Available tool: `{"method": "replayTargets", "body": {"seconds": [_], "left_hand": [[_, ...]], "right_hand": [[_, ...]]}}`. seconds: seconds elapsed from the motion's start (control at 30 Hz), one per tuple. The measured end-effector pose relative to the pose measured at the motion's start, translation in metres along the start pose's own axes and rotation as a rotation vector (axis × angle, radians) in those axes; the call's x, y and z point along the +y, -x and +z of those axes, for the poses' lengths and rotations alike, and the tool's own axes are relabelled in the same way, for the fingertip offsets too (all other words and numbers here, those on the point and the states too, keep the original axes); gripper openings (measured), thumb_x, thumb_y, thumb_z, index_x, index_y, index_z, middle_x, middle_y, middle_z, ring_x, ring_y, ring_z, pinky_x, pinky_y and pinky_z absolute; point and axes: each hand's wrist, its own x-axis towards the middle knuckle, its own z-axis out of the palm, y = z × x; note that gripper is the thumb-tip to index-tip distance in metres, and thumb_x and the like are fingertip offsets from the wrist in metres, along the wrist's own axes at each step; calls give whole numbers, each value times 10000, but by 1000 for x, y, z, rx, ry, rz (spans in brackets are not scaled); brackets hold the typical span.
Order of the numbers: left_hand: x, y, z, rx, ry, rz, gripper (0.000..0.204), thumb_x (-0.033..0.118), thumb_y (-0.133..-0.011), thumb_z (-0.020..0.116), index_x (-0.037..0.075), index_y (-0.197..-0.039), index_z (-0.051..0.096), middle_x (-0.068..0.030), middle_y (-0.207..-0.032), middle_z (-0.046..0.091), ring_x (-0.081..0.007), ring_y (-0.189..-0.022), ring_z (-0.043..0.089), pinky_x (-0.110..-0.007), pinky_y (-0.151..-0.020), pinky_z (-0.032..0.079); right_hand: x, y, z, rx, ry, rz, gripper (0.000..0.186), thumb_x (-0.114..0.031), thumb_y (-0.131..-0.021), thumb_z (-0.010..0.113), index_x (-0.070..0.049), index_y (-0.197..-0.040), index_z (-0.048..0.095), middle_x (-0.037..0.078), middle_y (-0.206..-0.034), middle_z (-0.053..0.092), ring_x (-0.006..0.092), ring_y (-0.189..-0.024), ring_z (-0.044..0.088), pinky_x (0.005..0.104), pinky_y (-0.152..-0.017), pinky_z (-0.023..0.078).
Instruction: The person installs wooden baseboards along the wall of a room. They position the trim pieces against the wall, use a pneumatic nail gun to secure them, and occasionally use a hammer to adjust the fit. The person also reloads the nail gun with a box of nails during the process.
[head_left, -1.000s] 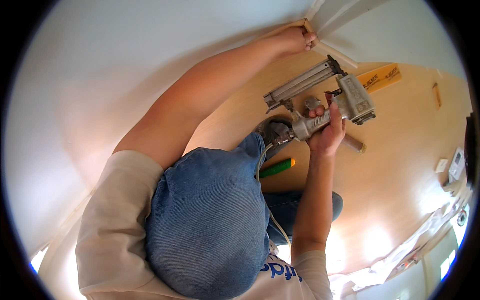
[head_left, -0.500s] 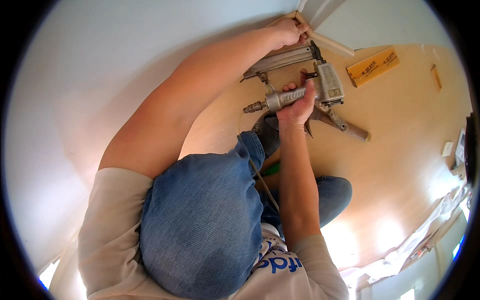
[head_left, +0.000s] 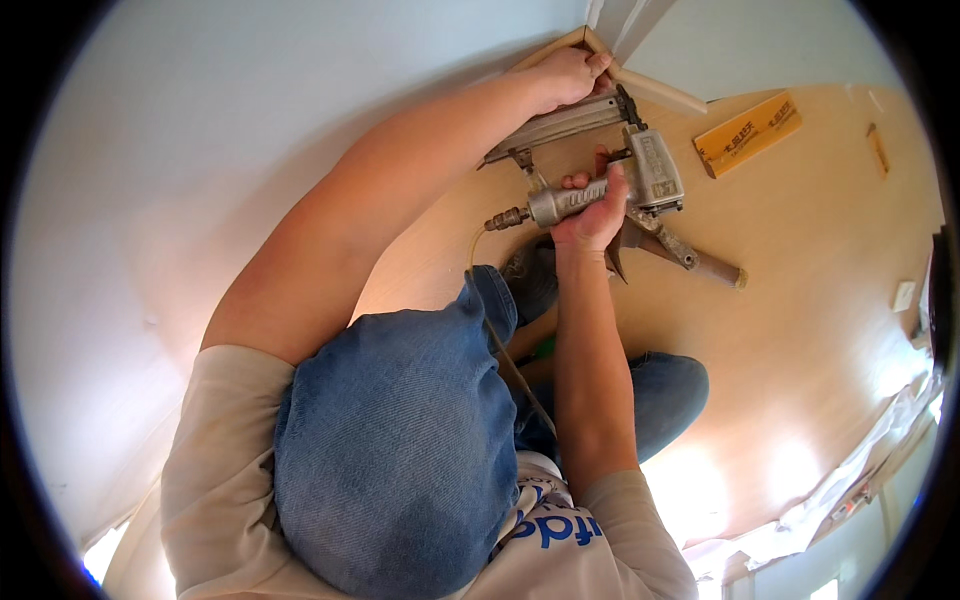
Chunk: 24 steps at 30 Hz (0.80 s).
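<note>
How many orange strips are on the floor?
2: the larger orange strip lies right of the pneumatic nail gun in the right hand; the smaller orange strip lies farther right. More may be hidden.

Place: building interior, apparently room under fitting-out; home or office, we cannot tell. Grounds we list: smooth pale wall [head_left: 200,170] meeting second wall at corner; wood-toned floor [head_left: 800,230], bright glare patches; narrow wood-toned trim [head_left: 660,90] at wall foot. Trade items: metal nail gun [head_left: 656,170] with air hose [head_left: 512,368]; hammer-like tool [head_left: 718,268] on floor; orange-yellow printed strip [head_left: 748,132], likewise. Far right: crumpled whitish sheeting [head_left: 835,505], contents unclear.
</note>
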Motion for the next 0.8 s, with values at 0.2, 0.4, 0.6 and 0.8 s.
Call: {"method": "replayTargets", "body": {"seconds": [0.2,0.4,0.6,0.8], "left_hand": [[-17,-9,1,10,153,-24,537,484,-1098,451,25,-1038,722,-51,-977,744,-154,-899,658,-320,-835,507],[-21,6,-1,31,23,29,495,450,-1101,448,45,-1067,731,-45,-995,751,-175,-903,661,-346,-844,510],[-19,3,-6,0,18,43,510,472,-1099,439,56,-1093,734,-46,-1022,757,-180,-934,659,-351,-866,496],[-25,-10,-2,7,230,4,513,451,-1108,440,11,-1094,703,-69,-1011,747,-181,-905,670,-345,-837,532]], "right_hand": [[-1,3,-2,-57,80,-57,363,-252,-995,616,-55,-1295,560,72,-1182,654,165,-648,564,382,-614,528],[-5,-5,-1,-96,164,-153,344,-243,-983,649,-32,-1248,594,78,-1162,679,161,-640,575,382,-611,531],[-6,-15,-1,-109,173,-164,343,-226,-963,696,-23,-1227,610,70,-1124,700,175,-628,583,379,-595,526],[-4,-5,-7,-104,227,-107,348,-275,-1023,592,-65,-1298,563,40,-1202,667,134,-673,532,353,-652,499]]}}
